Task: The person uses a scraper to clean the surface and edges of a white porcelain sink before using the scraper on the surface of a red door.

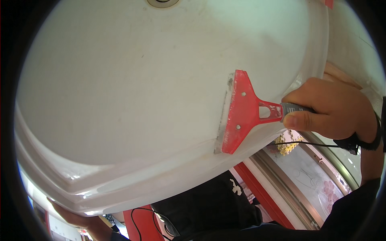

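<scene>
A glossy white basin point(120, 84) fills most of the head view, its metal-ringed drain point(162, 3) cut off by the top edge. My right hand point(331, 108) grips the grey handle of a red wide-blade scraper point(242, 113) over the basin's lower right side. The blade faces left and lies on or close to the basin surface; contact is not clear. Whitish specks mark the scraper's red head. At lower left, my left hand point(81, 221) is against the outer side of the basin's stepped rim point(81, 198), partly hidden by it.
A small dark speck point(142, 56) lies in the basin. A black cable point(316, 145) runs from my right wrist, and another cable point(137, 224) hangs below the rim. A metal-framed door panel point(304, 171) with pink flower prints stands at lower right.
</scene>
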Tool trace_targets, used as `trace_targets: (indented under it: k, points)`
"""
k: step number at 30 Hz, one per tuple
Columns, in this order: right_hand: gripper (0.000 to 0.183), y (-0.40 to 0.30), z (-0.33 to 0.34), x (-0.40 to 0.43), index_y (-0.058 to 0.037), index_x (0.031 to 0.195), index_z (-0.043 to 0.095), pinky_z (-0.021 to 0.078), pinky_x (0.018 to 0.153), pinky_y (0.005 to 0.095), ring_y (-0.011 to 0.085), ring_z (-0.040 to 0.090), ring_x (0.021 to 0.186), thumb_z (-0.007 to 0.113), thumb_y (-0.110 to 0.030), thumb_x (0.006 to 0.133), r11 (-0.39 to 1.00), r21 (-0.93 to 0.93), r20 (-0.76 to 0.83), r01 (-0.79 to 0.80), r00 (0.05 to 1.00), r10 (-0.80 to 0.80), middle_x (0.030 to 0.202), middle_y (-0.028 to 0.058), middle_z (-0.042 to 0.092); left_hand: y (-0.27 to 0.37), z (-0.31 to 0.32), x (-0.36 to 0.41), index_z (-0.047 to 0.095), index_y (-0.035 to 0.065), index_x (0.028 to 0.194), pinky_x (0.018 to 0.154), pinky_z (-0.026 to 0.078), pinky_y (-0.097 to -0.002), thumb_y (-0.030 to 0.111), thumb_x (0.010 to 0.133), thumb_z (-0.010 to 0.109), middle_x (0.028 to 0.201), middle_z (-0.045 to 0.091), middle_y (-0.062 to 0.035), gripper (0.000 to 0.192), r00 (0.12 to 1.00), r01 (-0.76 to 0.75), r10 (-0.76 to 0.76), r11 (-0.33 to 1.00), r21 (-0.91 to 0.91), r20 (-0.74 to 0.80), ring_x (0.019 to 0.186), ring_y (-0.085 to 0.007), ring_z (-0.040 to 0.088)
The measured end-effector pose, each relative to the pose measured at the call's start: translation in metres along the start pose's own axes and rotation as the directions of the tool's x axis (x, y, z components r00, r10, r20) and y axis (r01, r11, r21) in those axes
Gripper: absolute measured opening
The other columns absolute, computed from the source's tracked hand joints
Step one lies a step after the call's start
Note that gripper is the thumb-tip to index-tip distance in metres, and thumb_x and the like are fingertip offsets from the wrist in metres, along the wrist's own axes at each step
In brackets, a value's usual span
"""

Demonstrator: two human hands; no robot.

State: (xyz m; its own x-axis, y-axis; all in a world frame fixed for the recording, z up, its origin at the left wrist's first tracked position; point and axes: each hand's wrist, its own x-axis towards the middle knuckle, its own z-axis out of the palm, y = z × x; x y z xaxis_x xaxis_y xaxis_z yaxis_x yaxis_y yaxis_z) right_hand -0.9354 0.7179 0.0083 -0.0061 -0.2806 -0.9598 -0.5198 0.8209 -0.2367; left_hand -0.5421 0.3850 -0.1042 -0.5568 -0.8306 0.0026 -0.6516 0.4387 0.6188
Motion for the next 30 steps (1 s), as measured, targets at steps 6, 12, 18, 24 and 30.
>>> trace_targets:
  k: [6,12,18,24,30]
  points:
    - [0.061,-0.007,-0.002,0.001,0.0032,0.086,0.061,0.0467,0.062,0.0364,0.0289,0.059,0.063,0.041,-0.054,0.095,0.996,-0.084,0.001,-0.014,1.000,0.015,0.071,0.0156,0.063,0.003,0.000,-0.002,0.042,-0.0054,0.136,0.100,0.043,-0.0406,0.039,0.083,0.069,0.135,0.048,-0.0230,0.075,0.980,0.163,-0.176,0.978,-0.130,-0.089,0.122,-0.0331,0.051]
    - [0.059,0.003,-0.004,-0.003,0.0006,0.085,0.063,0.0462,0.061,0.0361,0.0259,0.058,0.065,0.043,-0.055,0.094,0.998,0.006,0.004,-0.062,0.998,0.062,0.071,0.0141,0.061,-0.010,-0.002,-0.004,0.042,-0.0057,0.136,0.099,0.044,-0.0393,0.034,0.083,0.069,0.133,0.050,-0.0215,0.072,0.999,-0.010,0.008,0.999,-0.043,-0.048,0.119,-0.0316,0.053]
    - [0.054,0.010,-0.012,-0.015,-0.0008,0.079,0.061,0.0431,0.058,0.0356,0.0237,0.054,0.060,0.047,-0.051,0.094,0.975,0.059,0.105,-0.216,0.972,0.209,0.064,0.0126,0.057,-0.007,-0.004,0.001,0.042,-0.0054,0.135,0.097,0.046,-0.0382,0.032,0.083,0.070,0.132,0.051,-0.0204,0.070,0.972,-0.233,0.229,0.964,0.132,0.042,0.117,-0.0306,0.053]
    - [0.053,0.018,0.011,-0.021,-0.0024,0.077,0.059,0.0409,0.057,0.0363,0.0246,0.050,0.056,0.046,-0.051,0.094,0.991,-0.024,-0.064,-0.129,0.990,0.127,0.059,0.0118,0.053,-0.020,-0.008,0.004,0.043,-0.0047,0.135,0.098,0.045,-0.0385,0.035,0.083,0.070,0.132,0.051,-0.0210,0.071,0.955,-0.295,0.286,0.940,0.171,0.073,0.119,-0.0318,0.053]
    - [0.060,0.016,0.022,-0.024,-0.0026,0.080,0.056,0.0402,0.052,0.0346,0.0299,0.053,0.051,0.044,-0.061,0.090,0.971,-0.210,-0.221,-0.111,0.973,0.064,0.058,0.0142,0.054,-0.018,-0.007,0.005,0.044,-0.0043,0.134,0.099,0.045,-0.0388,0.035,0.084,0.069,0.132,0.052,-0.0202,0.069,0.981,-0.168,0.163,0.985,0.034,0.102,0.119,-0.0323,0.053]
